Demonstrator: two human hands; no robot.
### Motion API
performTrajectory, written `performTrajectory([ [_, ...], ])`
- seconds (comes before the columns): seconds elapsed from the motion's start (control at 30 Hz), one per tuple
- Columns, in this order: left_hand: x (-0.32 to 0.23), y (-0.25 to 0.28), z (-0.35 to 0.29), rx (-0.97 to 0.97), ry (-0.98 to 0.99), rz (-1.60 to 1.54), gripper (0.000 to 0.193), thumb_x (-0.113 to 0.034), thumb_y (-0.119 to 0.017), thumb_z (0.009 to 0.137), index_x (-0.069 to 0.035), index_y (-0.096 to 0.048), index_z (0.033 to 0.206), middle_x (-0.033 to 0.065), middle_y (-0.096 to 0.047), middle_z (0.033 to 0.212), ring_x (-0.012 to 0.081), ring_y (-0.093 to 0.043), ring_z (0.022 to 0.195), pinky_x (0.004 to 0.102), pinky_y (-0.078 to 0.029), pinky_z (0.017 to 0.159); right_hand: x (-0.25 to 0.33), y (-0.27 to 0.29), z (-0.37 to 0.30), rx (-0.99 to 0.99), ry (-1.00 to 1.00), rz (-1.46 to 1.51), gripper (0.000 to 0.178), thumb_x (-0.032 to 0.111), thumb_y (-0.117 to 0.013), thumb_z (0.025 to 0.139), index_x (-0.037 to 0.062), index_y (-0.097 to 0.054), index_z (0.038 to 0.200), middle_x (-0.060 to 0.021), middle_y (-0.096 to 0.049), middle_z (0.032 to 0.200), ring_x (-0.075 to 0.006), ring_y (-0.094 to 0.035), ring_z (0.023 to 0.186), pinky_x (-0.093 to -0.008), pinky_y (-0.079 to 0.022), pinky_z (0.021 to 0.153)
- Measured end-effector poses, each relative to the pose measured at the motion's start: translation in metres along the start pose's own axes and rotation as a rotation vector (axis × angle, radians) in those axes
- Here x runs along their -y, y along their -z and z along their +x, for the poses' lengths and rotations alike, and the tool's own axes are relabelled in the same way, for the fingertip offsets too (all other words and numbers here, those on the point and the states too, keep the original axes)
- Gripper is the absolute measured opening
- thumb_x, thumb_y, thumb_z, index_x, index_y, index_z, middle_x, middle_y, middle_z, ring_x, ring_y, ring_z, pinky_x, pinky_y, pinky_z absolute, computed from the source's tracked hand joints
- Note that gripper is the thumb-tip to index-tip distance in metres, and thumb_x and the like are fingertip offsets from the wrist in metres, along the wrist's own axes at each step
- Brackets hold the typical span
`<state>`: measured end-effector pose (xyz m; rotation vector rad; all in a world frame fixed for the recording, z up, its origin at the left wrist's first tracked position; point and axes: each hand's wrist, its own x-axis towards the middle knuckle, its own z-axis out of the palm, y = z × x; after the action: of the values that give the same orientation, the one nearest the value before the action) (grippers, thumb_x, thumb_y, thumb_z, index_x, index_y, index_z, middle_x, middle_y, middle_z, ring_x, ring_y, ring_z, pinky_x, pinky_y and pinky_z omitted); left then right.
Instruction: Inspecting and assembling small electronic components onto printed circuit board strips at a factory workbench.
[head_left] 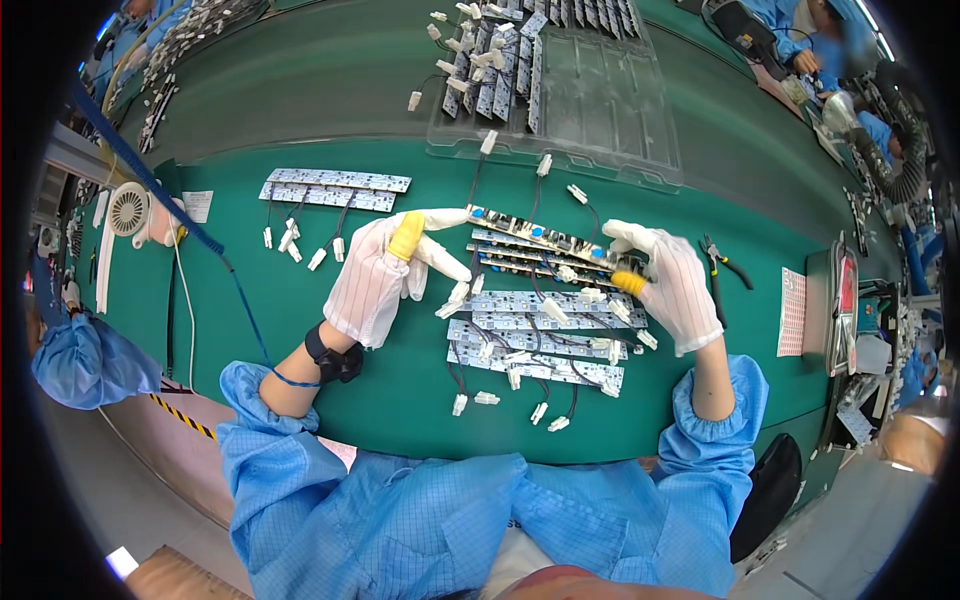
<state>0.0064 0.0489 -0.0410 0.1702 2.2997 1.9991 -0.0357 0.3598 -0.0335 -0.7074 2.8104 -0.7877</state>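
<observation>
Left hand (385, 275): white glove, yellow fingertip cot, wrist strap; forearm enters from lower left, fingers pointing right, grip pinched on the left end of a long narrow circuit strip (540, 235). Right hand (670, 285): gloved likewise, forearm rising from lower right, grip closed on the strip's right end. Strip: held level just above a stack of similar wired strips (540, 340) on the green desk (400, 400). Clear plastic tray (610, 110): farther back. Pliers (725, 262): just right of the right hand.
</observation>
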Motion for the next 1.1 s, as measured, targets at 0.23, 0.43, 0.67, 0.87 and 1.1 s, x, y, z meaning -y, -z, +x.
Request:
performTrajectory([
  [0.23,0.014,0.003,-0.001,-0.079,-0.024,-0.073,0.06,-0.048,-0.035,0.097,0.004,-0.056,0.119,0.0075,-0.069,0.075,0.0038,-0.041,0.047,0.0183,-0.035,0.046,0.009,0.008,-0.009,-0.644,-0.2,0.837,0.044,0.037,-0.059,0.09,-0.0007,-0.059,0.113,-0.0018,-0.061,0.081,-0.002,-0.046,0.055,-0.0148,-0.027,0.044],
  [0.43,-0.009,-0.01,0.002,-0.059,-0.044,-0.337,0.082,-0.06,-0.039,0.09,0.001,-0.024,0.142,0.0182,-0.062,0.107,0.0201,-0.061,0.088,0.0308,-0.049,0.08,0.035,0.018,-0.029,-0.299,-0.119,1.033,0.064,0.054,-0.062,0.081,-0.0031,-0.057,0.109,0.0012,-0.053,0.064,0.0005,-0.033,0.044,-0.0157,-0.022,0.04],
  [0.67,-0.012,-0.004,-0.018,0.001,-0.106,-0.027,0.05,-0.023,-0.075,0.072,-0.002,-0.059,0.116,0.0106,-0.062,0.11,0.0167,-0.061,0.088,0.0278,-0.049,0.079,0.036,0.014,-0.02,-0.172,-0.158,0.905,0.031,0.026,-0.057,0.09,-0.0026,-0.062,0.102,-0.0018,-0.057,0.063,-0.0005,-0.035,0.04,-0.0168,-0.024,0.039],
  [0.87,-0.007,0.008,-0.016,-0.04,-0.374,0.518,0.053,-0.039,-0.073,0.068,-0.003,-0.066,0.107,0.0066,-0.064,0.086,0.0144,-0.061,0.072,0.0251,-0.047,0.064,0.035,0.014,-0.024,-0.226,-0.048,0.959,0.041,0.029,-0.052,0.092,-0.0032,-0.053,0.117,0.0024,-0.047,0.05,-0.0008,-0.036,0.038,-0.0153,-0.024,0.039],
  [1.1,-0.003,0.011,-0.018,-0.036,-0.395,0.426,0.057,-0.044,-0.073,0.067,-0.006,-0.066,0.109,0.0067,-0.066,0.085,0.0182,-0.063,0.075,0.0274,-0.048,0.066,0.034,0.015,-0.024,-0.226,-0.18,0.903,0.067,0.05,-0.065,0.081,-0.0037,-0.05,0.119,0.0018,-0.053,0.063,0.0024,-0.033,0.037,-0.0121,-0.02,0.037],
])
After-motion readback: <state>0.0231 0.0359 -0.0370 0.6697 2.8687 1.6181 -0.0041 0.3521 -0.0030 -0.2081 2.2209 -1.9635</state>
